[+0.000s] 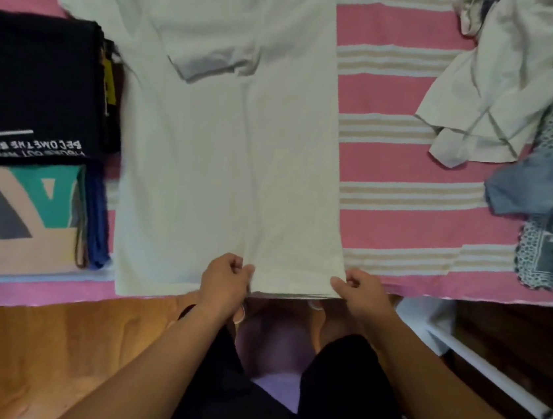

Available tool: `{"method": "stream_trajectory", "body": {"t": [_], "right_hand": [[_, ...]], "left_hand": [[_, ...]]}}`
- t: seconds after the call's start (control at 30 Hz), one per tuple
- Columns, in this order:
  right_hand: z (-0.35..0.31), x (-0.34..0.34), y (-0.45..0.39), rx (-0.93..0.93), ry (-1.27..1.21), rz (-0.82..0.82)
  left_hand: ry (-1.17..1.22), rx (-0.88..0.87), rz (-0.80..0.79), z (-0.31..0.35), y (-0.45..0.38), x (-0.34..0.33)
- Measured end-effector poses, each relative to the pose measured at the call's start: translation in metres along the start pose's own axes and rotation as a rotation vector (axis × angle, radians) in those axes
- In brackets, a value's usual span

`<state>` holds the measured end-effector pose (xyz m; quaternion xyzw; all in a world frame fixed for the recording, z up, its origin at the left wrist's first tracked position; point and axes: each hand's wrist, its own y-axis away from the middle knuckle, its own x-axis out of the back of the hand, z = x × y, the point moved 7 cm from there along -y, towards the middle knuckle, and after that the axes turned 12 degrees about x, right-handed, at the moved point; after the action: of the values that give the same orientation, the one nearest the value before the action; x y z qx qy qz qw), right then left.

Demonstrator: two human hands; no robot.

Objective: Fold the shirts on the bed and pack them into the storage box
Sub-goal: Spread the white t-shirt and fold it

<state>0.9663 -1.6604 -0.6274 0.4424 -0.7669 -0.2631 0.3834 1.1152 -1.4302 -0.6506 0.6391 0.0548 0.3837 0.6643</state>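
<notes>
Both arms reaching forward, left hand [225, 281] and right hand [360, 293] knuckles-up, fingers curled – pinching the white shirt [224, 169] hem at the bed [410, 176] edge

You are looking at a matt, smooth white cloth shirt [226, 155], a coarse woven striped bedspread [410, 176], glossy orange wood flooring [45, 355] lower left, faded denim [540, 177] at right.

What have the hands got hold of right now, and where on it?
Both hands pinch the white shirt at its bottom hem: left hand mid-hem, right hand at the hem's right corner.
</notes>
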Motion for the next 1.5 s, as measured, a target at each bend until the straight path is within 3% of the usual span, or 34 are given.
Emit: {"method": "stream_trajectory", "body": {"t": [0.07,0.17,0.23,0.33,0.43,0.6,0.67,0.73,0.83,0.9,1.03,1.1,1.27,1.4,1.5], "right_hand": [[0.007,0.005,0.0,-0.002,0.054,0.006],[0.012,0.006,-0.006,0.024,0.328,-0.023],[0.005,0.006,-0.011,0.016,0.541,-0.088],[-0.03,0.022,-0.027,0.07,0.695,-0.076],[-0.085,0.042,-0.052,0.129,0.679,-0.074],[-0.228,0.052,-0.145,0.42,0.782,-0.026],[-0.298,0.047,-0.194,0.584,0.811,0.027],[-0.366,0.04,-0.242,0.733,0.869,0.091],[-0.448,0.028,-0.304,0.912,0.971,0.187],[-0.487,0.018,-0.341,0.993,1.071,0.185],[-0.509,0.014,-0.414,0.926,1.452,-0.018],[-0.513,0.028,-0.437,0.832,1.499,-0.023],[-0.511,0.038,-0.443,0.862,1.312,0.024],[-0.517,0.047,-0.447,0.889,0.873,0.096],[-0.529,0.037,-0.435,1.066,0.937,0.085]], "left_hand": [[0.022,-0.005,0.058,-0.006,0.01,0.003],[-0.027,-0.01,0.155,-0.009,0.014,0.008],[-0.252,-0.003,0.179,-0.004,0.012,0.009],[-0.611,0.04,0.035,0.013,-0.002,0.015],[-0.471,0.031,-0.083,0.051,-0.017,0.052],[0.114,-0.099,0.227,0.161,-0.068,0.175],[0.2,-0.129,0.314,0.203,-0.089,0.206],[0.139,-0.194,0.463,0.239,-0.107,0.227],[-0.154,-0.503,0.861,0.297,-0.11,0.24],[-0.24,-0.601,0.973,0.327,-0.124,0.244],[-0.42,-0.472,0.919,0.347,-0.176,0.256],[-0.419,-0.443,0.887,0.344,-0.192,0.265],[-0.264,-0.366,0.712,0.344,-0.216,0.283],[-0.037,-0.337,0.519,0.343,-0.22,0.29],[0.092,-0.344,0.441,0.344,-0.212,0.292]]}}
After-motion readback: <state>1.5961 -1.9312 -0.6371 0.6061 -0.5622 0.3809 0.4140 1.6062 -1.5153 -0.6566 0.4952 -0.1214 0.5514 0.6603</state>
